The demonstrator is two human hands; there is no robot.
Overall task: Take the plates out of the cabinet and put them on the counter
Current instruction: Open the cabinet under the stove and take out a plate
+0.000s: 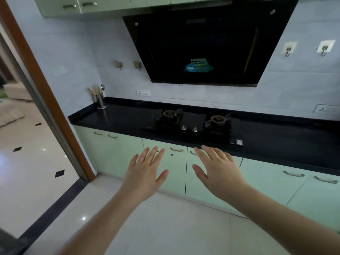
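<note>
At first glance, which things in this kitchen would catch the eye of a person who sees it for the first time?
Two bare hands, the left hand and the right hand, reach out open and empty in front of the closed pale green cabinet doors. Above them a black counter carries a two-burner gas stove, with a large black range hood on the wall over it. No plates are visible.

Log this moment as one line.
phase: approach | left hand: open, empty | right hand: open, empty | cabinet doors: shut | plates: not visible | counter: no plates
</note>
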